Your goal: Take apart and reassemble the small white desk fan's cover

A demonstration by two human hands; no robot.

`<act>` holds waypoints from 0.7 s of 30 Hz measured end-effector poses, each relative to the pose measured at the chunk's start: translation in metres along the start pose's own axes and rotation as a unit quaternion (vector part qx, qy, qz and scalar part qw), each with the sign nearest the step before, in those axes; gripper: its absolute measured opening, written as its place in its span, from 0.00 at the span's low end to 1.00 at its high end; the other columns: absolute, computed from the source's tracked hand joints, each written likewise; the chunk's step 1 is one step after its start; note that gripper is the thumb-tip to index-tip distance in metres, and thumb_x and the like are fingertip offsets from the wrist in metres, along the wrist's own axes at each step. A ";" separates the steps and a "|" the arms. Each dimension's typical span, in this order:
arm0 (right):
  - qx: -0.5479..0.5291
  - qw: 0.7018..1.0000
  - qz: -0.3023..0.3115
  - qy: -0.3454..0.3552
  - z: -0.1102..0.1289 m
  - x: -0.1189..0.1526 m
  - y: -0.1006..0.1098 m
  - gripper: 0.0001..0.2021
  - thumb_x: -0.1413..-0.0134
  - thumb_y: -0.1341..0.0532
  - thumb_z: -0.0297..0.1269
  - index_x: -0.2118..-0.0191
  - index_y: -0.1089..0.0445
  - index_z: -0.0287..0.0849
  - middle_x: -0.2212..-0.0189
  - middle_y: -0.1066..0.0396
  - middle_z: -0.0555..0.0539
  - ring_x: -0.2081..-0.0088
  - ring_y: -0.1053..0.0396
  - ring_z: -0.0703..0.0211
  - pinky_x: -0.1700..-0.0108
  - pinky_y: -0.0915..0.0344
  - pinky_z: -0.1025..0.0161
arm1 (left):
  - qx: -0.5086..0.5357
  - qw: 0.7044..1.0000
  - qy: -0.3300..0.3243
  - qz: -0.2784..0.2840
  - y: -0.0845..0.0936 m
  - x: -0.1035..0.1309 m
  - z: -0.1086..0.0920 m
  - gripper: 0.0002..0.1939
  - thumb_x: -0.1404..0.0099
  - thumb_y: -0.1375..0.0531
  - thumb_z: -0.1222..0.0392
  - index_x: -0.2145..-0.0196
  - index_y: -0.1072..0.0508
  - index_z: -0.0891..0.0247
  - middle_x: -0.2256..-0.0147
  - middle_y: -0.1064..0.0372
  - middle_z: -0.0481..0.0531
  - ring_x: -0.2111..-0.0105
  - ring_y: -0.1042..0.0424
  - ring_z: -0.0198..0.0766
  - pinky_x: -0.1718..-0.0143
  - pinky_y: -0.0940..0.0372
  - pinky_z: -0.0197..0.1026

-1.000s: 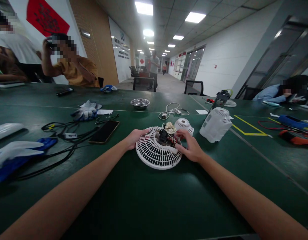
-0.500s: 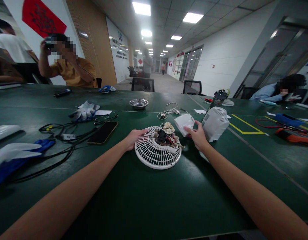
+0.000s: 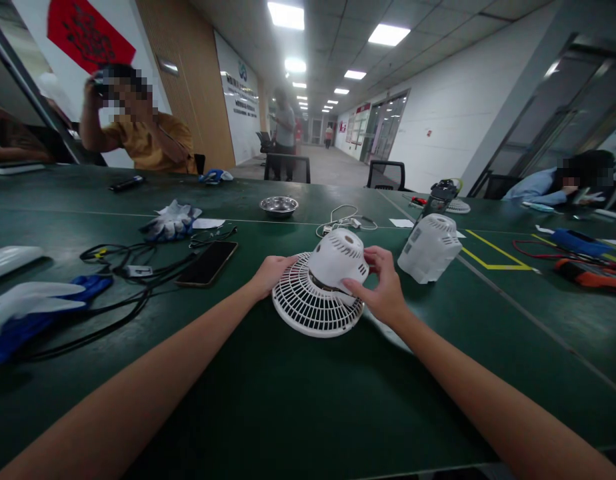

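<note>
A round white fan grille (image 3: 308, 313) lies on the green table, and my left hand (image 3: 272, 275) grips its left rim. My right hand (image 3: 383, 288) is closed around the right side of a white motor cover (image 3: 338, 257), which has vent slots and a hole in its top. The cover sits tilted over the middle of the grille, hiding the motor beneath except for a dark strip at its lower edge. Partly behind my right forearm, a pale flat part (image 3: 388, 328) rests on the table.
A white plastic housing (image 3: 431, 248) stands to the right, before a dark bottle (image 3: 441, 195). Behind are a coiled white cable (image 3: 345, 220) and a metal bowl (image 3: 279, 207). A phone (image 3: 208, 263), black cables (image 3: 143, 293) and gloves (image 3: 43, 307) lie left; a multimeter (image 3: 591, 273) lies right.
My right hand has brought the white motor cover leftward from beside the grille onto the motor, which is now mostly covered. My left hand stays on the grille's rim.
</note>
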State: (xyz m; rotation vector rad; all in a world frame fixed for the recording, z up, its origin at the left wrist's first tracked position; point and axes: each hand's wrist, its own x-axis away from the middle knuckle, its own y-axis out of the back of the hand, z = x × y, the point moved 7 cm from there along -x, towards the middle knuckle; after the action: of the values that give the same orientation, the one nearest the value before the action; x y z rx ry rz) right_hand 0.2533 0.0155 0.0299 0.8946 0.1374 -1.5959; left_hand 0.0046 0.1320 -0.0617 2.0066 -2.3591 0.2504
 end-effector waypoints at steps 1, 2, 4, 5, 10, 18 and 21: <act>0.032 0.999 0.023 0.016 0.001 0.000 -0.002 0.35 0.53 0.27 0.45 0.41 0.42 0.53 0.47 0.31 0.44 0.48 0.30 0.44 0.45 0.32 0.42 | -0.053 0.997 -0.044 -0.032 0.004 0.003 -0.010 0.11 0.37 0.34 0.57 0.61 0.21 0.68 0.59 0.21 0.61 0.60 0.21 0.46 0.53 0.29 0.47; 0.052 0.997 0.050 0.024 0.001 0.001 -0.005 0.35 0.52 0.28 0.45 0.40 0.43 0.53 0.45 0.32 0.43 0.47 0.30 0.43 0.45 0.32 0.41 | -0.105 0.988 -0.096 -0.062 0.006 0.008 -0.022 0.12 0.38 0.33 0.57 0.58 0.21 0.66 0.56 0.21 0.60 0.56 0.23 0.47 0.49 0.31 0.47; 0.072 0.993 0.090 0.025 -0.002 0.000 -0.008 0.37 0.51 0.29 0.45 0.38 0.45 0.52 0.45 0.32 0.42 0.48 0.29 0.44 0.44 0.32 0.40 | -0.173 0.961 -0.201 -0.081 0.001 0.023 -0.047 0.15 0.36 0.35 0.56 0.53 0.22 0.63 0.49 0.24 0.58 0.48 0.27 0.48 0.42 0.37 0.47; 0.078 0.992 0.098 0.022 -0.004 -0.001 -0.008 0.38 0.50 0.29 0.45 0.37 0.46 0.51 0.46 0.31 0.42 0.49 0.28 0.44 0.44 0.32 0.40 | -0.181 0.951 -0.241 -0.062 -0.006 0.032 -0.058 0.15 0.33 0.38 0.55 0.51 0.22 0.61 0.48 0.25 0.57 0.46 0.28 0.48 0.41 0.39 0.47; 0.088 0.990 0.110 0.011 -0.010 -0.004 -0.003 0.40 0.50 0.30 0.46 0.35 0.48 0.49 0.50 0.28 0.41 0.52 0.27 0.43 0.48 0.29 0.41 | -0.198 0.929 -0.279 0.140 -0.055 0.067 -0.079 0.25 0.40 0.32 0.56 0.44 0.26 0.58 0.45 0.27 0.58 0.44 0.31 0.53 0.42 0.38 0.48; 0.112 0.979 0.151 0.079 0.006 0.000 -0.004 0.39 0.49 0.31 0.52 0.34 0.45 0.48 0.42 0.31 0.39 0.45 0.29 0.39 0.44 0.33 0.41 | -0.208 0.933 -0.229 0.185 -0.062 0.073 -0.081 0.27 0.54 0.26 0.57 0.54 0.23 0.62 0.55 0.24 0.62 0.48 0.29 0.59 0.50 0.33 0.50; 0.088 0.979 0.174 0.060 0.004 0.000 -0.008 0.38 0.45 0.33 0.52 0.33 0.46 0.47 0.43 0.30 0.39 0.48 0.27 0.41 0.45 0.31 0.43 | -0.198 0.935 -0.225 0.191 -0.059 0.071 -0.079 0.26 0.50 0.28 0.53 0.53 0.24 0.62 0.58 0.24 0.61 0.49 0.27 0.58 0.53 0.31 0.49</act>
State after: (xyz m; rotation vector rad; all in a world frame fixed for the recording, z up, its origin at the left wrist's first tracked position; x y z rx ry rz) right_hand 0.2445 0.0151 0.0291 1.0870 -0.0749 -1.2417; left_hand 0.0443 0.0649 0.0318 1.5282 -2.7525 -0.7000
